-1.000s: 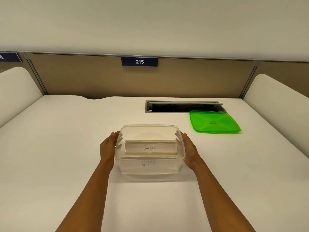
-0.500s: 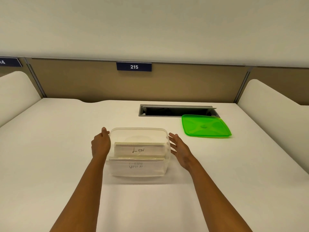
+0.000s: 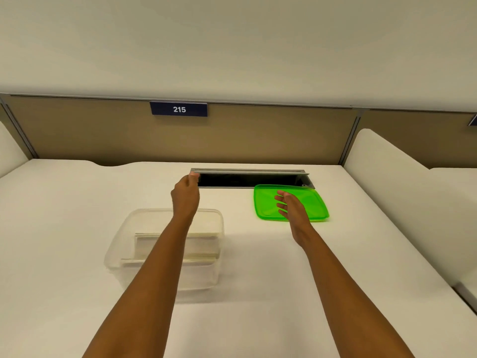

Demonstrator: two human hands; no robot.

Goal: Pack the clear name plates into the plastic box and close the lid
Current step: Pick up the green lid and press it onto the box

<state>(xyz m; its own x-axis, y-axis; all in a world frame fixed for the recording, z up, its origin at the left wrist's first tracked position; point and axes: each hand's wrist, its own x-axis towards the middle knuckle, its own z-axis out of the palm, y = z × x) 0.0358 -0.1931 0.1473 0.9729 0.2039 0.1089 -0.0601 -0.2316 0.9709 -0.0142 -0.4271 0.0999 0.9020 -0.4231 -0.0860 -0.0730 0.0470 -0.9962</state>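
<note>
The clear plastic box (image 3: pixel 124 257) stands on the white desk at the left, with clear name plates (image 3: pixel 204 248) stacked inside; my left forearm crosses over it and hides their middle. The green lid (image 3: pixel 316 204) lies flat on the desk to the right, beyond the box. My right hand (image 3: pixel 291 209) hovers over the lid's near left part, fingers spread, holding nothing. My left hand (image 3: pixel 185 196) reaches past the box toward the left end of the desk's cable slot, fingers loosely curled with nothing in them.
A dark cable slot (image 3: pixel 247 179) with a metal rim is cut into the desk behind the lid. A tan partition with a "215" label (image 3: pixel 178 109) closes the back. White curved dividers (image 3: pixel 387 171) stand at both sides.
Both hands have left the sides of the box and moved forward. The right hand has gone to the green lid; the left has reached past the box. The box stayed put.
</note>
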